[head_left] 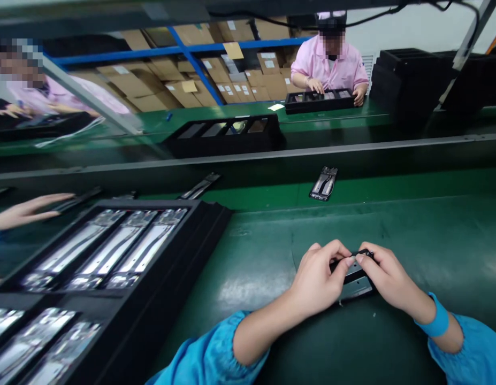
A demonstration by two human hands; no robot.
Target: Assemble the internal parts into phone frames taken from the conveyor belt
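Both my hands are on an opened phone frame [357,289] with a dark rim and a silvery inside, low on the green work surface. My left hand [322,278] grips its upper left part, thumb and fingers pinched near the top. My right hand [386,272] is closed on the upper right edge, the thumb pressed over the top end. The two thumbs almost meet. Whatever small part may lie under the fingertips is hidden. Farther off, another opened phone frame [323,183] lies on the green ledge, apart from my hands.
A black foam tray [171,267] with several phone frames stands at left. A co-worker's hand [31,208] reaches in beyond it. Across the metal rail [248,158], a person in pink [330,64] handles another black tray [323,104]. Stacked black trays [408,80] stand far right.
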